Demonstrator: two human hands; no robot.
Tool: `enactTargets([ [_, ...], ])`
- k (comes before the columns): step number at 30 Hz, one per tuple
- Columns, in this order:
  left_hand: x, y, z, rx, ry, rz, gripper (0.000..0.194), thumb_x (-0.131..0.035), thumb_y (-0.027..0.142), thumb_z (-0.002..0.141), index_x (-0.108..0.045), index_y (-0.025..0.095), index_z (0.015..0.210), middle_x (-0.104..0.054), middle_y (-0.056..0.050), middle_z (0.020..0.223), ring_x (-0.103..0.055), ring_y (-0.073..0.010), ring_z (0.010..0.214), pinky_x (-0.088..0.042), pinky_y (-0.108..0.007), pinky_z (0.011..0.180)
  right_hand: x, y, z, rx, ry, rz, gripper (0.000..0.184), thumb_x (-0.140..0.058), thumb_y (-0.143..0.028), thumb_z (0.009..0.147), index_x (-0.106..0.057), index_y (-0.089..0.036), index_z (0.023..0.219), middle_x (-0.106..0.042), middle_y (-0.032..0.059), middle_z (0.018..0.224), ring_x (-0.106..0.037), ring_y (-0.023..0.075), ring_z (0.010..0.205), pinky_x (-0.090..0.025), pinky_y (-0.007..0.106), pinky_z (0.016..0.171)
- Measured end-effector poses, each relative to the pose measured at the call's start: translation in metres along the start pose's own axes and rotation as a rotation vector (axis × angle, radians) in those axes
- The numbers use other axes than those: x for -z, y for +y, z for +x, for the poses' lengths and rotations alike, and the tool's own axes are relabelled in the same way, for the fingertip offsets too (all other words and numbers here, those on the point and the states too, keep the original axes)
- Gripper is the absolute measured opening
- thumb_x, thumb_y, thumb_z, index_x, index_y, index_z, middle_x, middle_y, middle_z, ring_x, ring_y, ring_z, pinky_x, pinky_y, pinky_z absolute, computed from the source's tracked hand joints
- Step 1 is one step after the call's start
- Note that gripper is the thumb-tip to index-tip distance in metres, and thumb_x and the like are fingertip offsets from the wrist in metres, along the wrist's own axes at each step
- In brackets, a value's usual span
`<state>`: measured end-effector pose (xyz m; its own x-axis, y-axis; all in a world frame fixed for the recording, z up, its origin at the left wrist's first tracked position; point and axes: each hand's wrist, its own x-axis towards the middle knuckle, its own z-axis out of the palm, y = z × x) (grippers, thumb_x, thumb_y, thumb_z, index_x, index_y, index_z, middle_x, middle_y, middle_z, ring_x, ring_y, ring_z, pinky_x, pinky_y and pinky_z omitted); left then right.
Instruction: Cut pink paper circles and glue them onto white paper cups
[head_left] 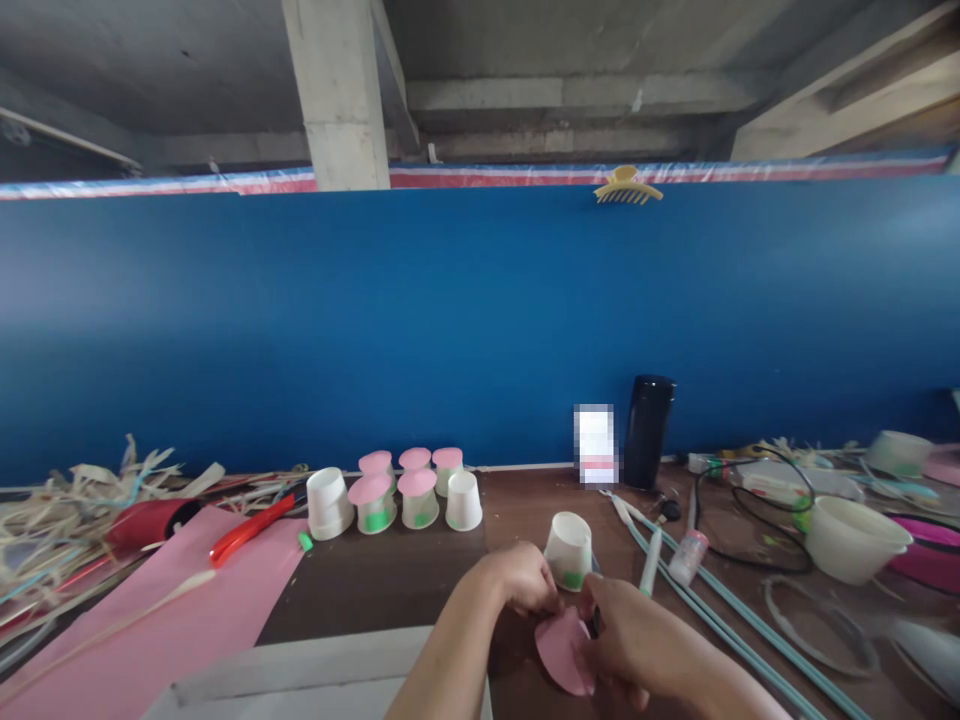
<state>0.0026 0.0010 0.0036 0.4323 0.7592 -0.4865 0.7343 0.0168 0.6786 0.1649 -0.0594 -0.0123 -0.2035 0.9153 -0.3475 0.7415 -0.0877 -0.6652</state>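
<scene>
A round pink paper piece sits low in front of me, bent along its right side. My right hand grips that side, its fingers partly hiding the paper. Curled at the upper left edge of the same piece are the fingers of my left hand; their tips are hard to see. A narrow dark thing shows by the right fingers, too covered to name. Just beyond both hands, an upside-down white paper cup with a green mark stands on the brown table.
Several upturned cups with pink discs on top stand at the back, between plain white cups. Left lie pink sheet, red tool and tangled strips. A black flask, bluish cords and white bowl are right.
</scene>
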Motion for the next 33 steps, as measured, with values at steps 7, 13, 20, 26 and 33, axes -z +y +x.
enactTargets([
  [7,-0.001,0.001,0.001,-0.015,-0.054,-0.080,0.006,-0.065,0.020,0.061,-0.062,0.016,0.056,-0.059,0.001,0.058,-0.058,-0.0130,0.063,-0.048,-0.024,0.057,0.002,0.000,-0.001,0.048,-0.019,0.006,0.034,-0.050,-0.013,0.053,-0.045,-0.018,0.086,-0.063,-0.0023,0.045,-0.062,0.0192,0.036,-0.036,0.016,0.023],
  [13,-0.001,-0.002,0.003,-0.026,-0.058,-0.084,0.006,-0.062,0.013,0.058,-0.066,0.016,0.061,-0.061,0.001,0.058,-0.059,-0.0133,0.063,-0.048,-0.023,0.058,-0.003,0.012,0.008,0.005,-0.044,0.010,0.032,-0.051,-0.012,0.052,-0.046,-0.019,0.083,-0.057,-0.0048,0.040,-0.060,0.0191,0.035,-0.038,0.017,0.025],
  [20,0.003,-0.003,0.000,-0.055,-0.071,-0.077,0.018,-0.064,0.018,0.058,-0.072,0.017,0.074,-0.061,0.002,0.060,-0.055,-0.0115,0.057,-0.044,-0.021,0.053,0.008,0.003,0.002,0.025,-0.080,0.095,0.020,-0.056,-0.015,0.057,-0.048,-0.019,0.075,-0.058,-0.0047,0.045,-0.056,0.0138,0.035,-0.038,0.017,0.028],
  [26,0.016,-0.009,-0.008,-0.171,-0.001,-0.080,0.031,-0.070,0.041,0.063,-0.072,0.019,0.084,-0.061,0.003,0.067,-0.049,-0.0086,0.058,-0.036,-0.020,0.053,0.026,-0.006,-0.007,0.109,-0.087,0.149,0.010,-0.058,-0.025,0.068,-0.051,-0.017,0.067,-0.060,-0.0030,0.050,-0.048,0.0057,0.034,-0.028,0.012,0.030],
  [33,0.022,-0.008,-0.015,-0.321,0.085,-0.665,0.050,-0.070,0.060,0.060,-0.063,0.013,0.077,-0.055,0.001,0.067,-0.046,-0.0065,0.058,-0.032,-0.017,0.049,0.041,-0.009,-0.005,0.254,0.103,0.742,0.032,-0.062,-0.045,0.074,-0.048,-0.017,0.069,-0.051,-0.0079,0.053,-0.034,0.0000,0.035,-0.022,0.012,0.033],
])
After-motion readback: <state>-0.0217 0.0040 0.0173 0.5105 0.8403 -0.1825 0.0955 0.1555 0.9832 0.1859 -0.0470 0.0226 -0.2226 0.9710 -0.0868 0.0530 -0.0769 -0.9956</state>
